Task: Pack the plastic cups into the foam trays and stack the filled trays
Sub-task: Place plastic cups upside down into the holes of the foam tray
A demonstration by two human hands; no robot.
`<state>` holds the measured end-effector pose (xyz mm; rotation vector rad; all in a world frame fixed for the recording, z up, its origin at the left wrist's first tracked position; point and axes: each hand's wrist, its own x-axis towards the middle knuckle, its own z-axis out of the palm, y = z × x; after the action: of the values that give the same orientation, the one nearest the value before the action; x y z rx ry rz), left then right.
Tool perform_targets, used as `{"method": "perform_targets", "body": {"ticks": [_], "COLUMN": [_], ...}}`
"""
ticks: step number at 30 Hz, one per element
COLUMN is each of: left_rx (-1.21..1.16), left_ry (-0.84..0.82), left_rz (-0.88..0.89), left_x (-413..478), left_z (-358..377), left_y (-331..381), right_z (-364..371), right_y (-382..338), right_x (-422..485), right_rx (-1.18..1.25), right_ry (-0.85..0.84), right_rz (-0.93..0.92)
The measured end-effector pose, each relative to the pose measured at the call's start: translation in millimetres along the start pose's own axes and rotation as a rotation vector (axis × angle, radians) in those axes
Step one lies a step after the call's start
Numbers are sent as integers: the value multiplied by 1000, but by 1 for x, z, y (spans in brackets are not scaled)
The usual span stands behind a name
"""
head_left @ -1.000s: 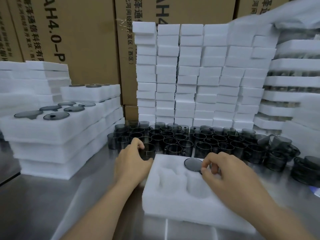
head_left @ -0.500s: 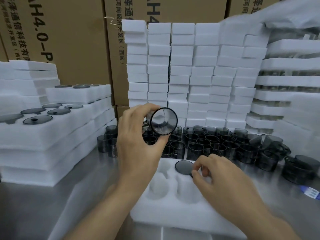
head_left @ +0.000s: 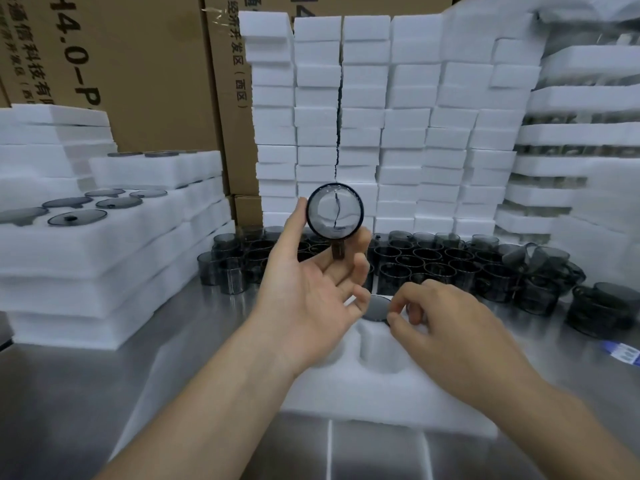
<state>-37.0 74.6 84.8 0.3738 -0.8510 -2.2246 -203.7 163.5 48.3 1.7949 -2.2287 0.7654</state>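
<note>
My left hand is raised palm up and holds a smoky clear plastic cup between thumb and fingertips, its round base facing me and its handle pointing down. Below it a white foam tray lies on the steel table with round pockets. One dark cup sits in the tray's far pocket. My right hand pinches that cup's rim with curled fingers. A crowd of several loose dark cups stands behind the tray.
Filled foam trays are stacked at the left. Tall columns of white foam blocks rise behind the cups, with cardboard boxes behind them. More stacked foam trays stand at the right. A blue-and-white label lies at the far right.
My left hand picked a cup from the pile, lifted it and turned it palm up with the cup's base toward me. My right hand stayed on the cup in the tray.
</note>
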Motion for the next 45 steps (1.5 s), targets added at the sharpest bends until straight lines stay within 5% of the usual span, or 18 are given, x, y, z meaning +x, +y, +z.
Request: {"method": "perform_targets", "body": {"ticks": [7, 11, 15, 22, 28, 34, 45], "left_rx": [138, 353, 466, 508, 361, 445, 439], "left_ry": [8, 69, 11, -85, -142, -167, -164], "left_rz": [25, 115, 86, 91, 73, 161, 183], "left_x": [2, 5, 2, 3, 7, 6, 6], "left_z": [-6, -8, -9, -10, -12, -11, -12], "left_y": [2, -3, -8, -8, -6, -10, -16], "right_z": [4, -3, -3, 4, -9, -10, -7], "right_y": [2, -6, -20, -23, -31, -35, -31], "right_x": [0, -2, -5, -3, 0, 0, 1], "right_rx": [58, 388, 756, 800, 1254, 1360, 1447], "right_ry": [68, 298, 336, 367, 187, -49, 13], "right_rz": [-21, -44, -11, 31, 181, 221, 223]}}
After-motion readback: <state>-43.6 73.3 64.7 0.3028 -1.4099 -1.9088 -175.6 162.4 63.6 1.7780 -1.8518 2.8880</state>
